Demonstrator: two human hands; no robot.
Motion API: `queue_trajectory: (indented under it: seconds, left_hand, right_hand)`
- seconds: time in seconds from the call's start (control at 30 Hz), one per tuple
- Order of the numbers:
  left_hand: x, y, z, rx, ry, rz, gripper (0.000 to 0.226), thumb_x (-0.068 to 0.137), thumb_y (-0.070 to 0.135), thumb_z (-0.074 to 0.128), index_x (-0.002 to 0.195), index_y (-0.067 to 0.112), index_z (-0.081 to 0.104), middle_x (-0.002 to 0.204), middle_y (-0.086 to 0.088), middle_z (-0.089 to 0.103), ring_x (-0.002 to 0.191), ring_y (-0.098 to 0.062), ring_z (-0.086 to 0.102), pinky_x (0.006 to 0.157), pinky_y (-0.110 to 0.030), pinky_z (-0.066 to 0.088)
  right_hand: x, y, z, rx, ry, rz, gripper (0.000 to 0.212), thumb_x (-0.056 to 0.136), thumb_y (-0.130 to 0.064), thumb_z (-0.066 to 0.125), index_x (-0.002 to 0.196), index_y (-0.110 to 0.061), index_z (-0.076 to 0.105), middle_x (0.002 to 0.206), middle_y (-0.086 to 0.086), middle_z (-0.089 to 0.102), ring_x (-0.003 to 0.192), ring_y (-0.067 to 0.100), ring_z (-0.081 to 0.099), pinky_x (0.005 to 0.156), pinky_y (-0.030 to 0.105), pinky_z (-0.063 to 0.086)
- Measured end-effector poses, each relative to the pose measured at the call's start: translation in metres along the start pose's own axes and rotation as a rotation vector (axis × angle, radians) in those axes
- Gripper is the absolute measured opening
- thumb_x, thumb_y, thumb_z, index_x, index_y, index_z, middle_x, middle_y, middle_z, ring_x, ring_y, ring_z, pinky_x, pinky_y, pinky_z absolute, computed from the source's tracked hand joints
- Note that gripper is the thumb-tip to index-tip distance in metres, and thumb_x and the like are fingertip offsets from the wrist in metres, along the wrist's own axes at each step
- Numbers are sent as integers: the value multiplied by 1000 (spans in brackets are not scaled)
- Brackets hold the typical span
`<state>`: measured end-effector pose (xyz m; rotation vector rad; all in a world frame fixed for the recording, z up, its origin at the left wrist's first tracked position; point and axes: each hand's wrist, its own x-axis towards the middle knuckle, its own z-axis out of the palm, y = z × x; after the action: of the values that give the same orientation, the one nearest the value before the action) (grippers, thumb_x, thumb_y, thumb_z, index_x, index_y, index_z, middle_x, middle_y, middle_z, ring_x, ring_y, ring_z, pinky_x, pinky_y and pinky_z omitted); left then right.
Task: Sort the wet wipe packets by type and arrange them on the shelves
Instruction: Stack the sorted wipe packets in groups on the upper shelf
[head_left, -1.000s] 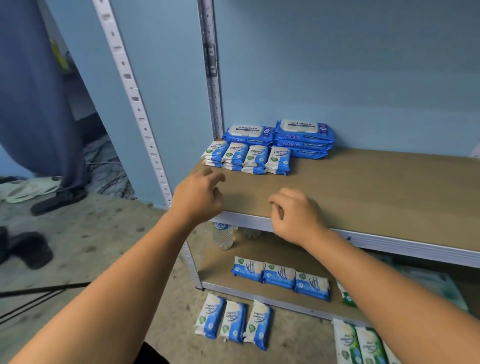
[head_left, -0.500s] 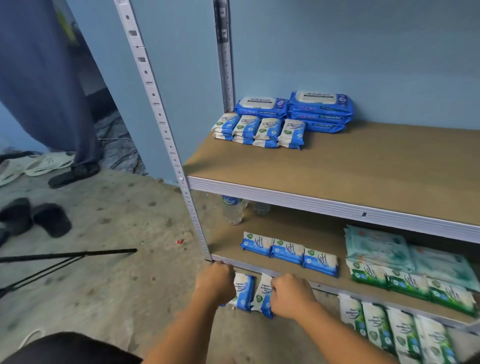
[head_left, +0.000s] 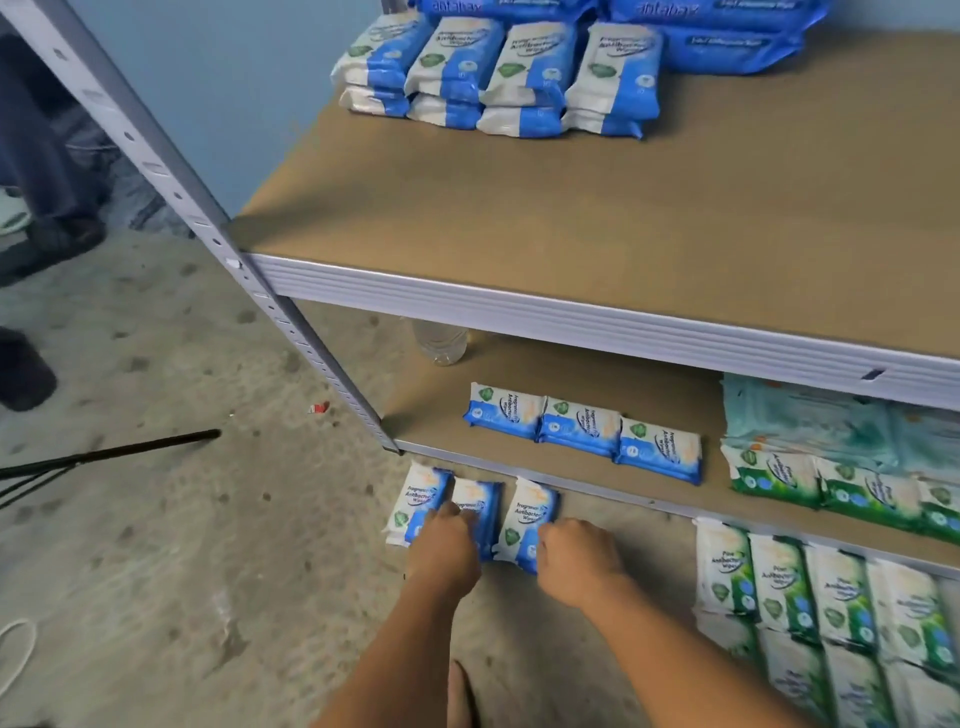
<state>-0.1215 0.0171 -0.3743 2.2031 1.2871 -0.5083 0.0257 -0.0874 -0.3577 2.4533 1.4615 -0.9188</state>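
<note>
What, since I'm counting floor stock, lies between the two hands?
In the head view, one blue-and-white wipe packet lies on the floor between the left hand and right hand.

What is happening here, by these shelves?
A person's hands both reach to three blue-and-white plastic wet wipe packets on the grey concrete floor: the left hand over two, the right hand beside the third. Whether the fingers grip is unclear. Matching packets lie on the lower wooden shelf and the upper wooden shelf.
</note>
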Motion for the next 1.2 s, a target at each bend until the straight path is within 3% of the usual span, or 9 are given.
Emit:
queue_trajectory:
  seconds: [0.17,0.3,0.43,0.6,0.73,0.83,0.97,1.1,1.2]
  left_hand:
    - [22,9,19,-295,130,-146,52,94,5,47,145,14,43,142,-9,48,126,-28,51,94,-37,46]
    - [39,15,30,-417,211,-248,50,87,0,47,135,13,48,126,-10,60,111,-31,58,86,-42,52]
    - [43,16,41,-434,261,-301,76,80,-4,55,150,16,36,139,-9,52,124,-31,51,90,-44,51]
    - [49,18,51,-465,208,-389,73,78,-3,52,147,16,36,126,-10,61,115,-31,60,88,-45,54]
    - [52,20,54,-491,200,-432,75,79,-1,53,150,18,32,128,-9,59,115,-30,59,86,-42,54]
    - [53,23,56,-534,174,-457,77,78,3,57,149,16,31,128,-12,54,117,-31,55,89,-44,52]
    - [55,26,56,-572,76,-538,57,79,10,63,133,6,45,129,-18,47,121,-35,48,99,-41,46]
    - [50,28,58,-638,5,-535,41,80,10,61,120,7,53,120,-17,53,110,-33,57,97,-41,51]
    - [37,31,54,-745,14,-482,35,78,6,65,110,12,51,110,-10,61,101,-29,62,90,-45,56]
  right_hand:
    - [24,-8,28,509,32,273,25,96,-47,55,92,-23,49,107,5,66,92,27,62,71,32,47]
    - [46,-10,34,752,42,512,32,96,-43,58,112,-18,47,115,5,65,99,29,62,71,30,39]
    - [61,-9,43,880,-4,629,43,93,-41,65,123,-13,52,121,8,65,108,30,63,75,29,40]
    - [74,-4,55,945,3,664,38,85,-42,74,106,-13,63,103,7,71,85,25,69,72,33,56]
    - [81,-4,60,915,20,646,39,80,-44,76,101,-15,61,99,5,70,84,25,69,74,37,59]
    - [80,-10,59,908,77,615,38,80,-41,75,100,-19,52,102,2,65,87,25,66,75,37,58]
    - [65,-11,54,901,73,597,29,92,-30,67,107,-20,44,99,-1,62,71,17,59,47,22,38]
    - [47,4,56,849,70,551,28,93,-28,64,107,-23,40,97,-1,62,68,17,62,45,23,42]
    - [27,17,53,859,71,541,31,93,-26,65,111,-27,40,103,1,63,75,21,65,46,25,50]
